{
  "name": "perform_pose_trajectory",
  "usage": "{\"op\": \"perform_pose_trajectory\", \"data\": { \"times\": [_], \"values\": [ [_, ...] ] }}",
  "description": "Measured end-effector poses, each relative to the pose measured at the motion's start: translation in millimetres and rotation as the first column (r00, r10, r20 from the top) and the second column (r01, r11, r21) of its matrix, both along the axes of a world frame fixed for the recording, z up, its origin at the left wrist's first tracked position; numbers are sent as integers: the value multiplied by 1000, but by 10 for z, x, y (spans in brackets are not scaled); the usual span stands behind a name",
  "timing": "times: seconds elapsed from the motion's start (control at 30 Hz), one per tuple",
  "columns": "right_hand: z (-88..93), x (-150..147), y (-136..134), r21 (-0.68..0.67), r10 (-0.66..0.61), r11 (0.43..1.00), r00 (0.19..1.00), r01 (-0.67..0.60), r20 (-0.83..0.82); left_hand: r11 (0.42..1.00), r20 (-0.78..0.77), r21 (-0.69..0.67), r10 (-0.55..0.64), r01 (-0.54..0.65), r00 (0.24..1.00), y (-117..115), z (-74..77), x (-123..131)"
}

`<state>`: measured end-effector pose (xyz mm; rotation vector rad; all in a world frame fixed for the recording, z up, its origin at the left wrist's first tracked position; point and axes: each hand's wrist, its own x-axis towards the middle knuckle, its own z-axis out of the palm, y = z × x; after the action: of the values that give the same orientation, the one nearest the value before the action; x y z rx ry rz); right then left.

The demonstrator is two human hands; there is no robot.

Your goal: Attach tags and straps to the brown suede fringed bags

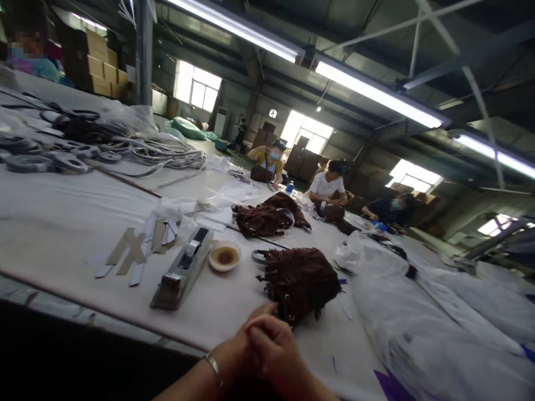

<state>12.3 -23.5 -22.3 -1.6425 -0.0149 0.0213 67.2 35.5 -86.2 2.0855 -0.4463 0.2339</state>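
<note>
My left hand (244,344), with a silver bracelet (213,370) at the wrist, and my right hand (278,348) are clasped together at the table's near side. Both are closed, the right one folded over the left; no object shows between them. Just beyond the fingers lies a dark brown fringed bag (307,281) with metal rings and a grey strap end. Whether the fingertips touch it I cannot tell. Left of the bag are a small bowl (224,256) with brown residue and a metal tape dispenser (184,270).
Paper strips (134,252) lie left of the dispenser. Coiled grey straps (161,153) cover the far left. More brown bags (263,218) lie farther back. Clear plastic wrapping (434,317) spreads along the right. Several co-workers, one in a white shirt (324,186), are across the table.
</note>
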Motion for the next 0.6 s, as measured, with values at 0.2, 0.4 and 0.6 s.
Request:
{"op": "perform_pose_trajectory", "data": {
  "times": [0.2, 0.4, 0.6],
  "values": [
    [-135, -438, -935, 121, -220, 963, 960, 243, -174, 861, 141, 190, -499, 472, 855, 99, -32, 19],
    [-217, -569, -1067, -6, -240, 970, 959, 242, -152, 872, 119, 78, -489, 483, 864, -7, 232, -103],
    [-241, -391, -1120, 72, -166, 981, 968, 182, -187, 878, 208, 225, -467, 422, 860, -166, 228, -234]
  ]
}}
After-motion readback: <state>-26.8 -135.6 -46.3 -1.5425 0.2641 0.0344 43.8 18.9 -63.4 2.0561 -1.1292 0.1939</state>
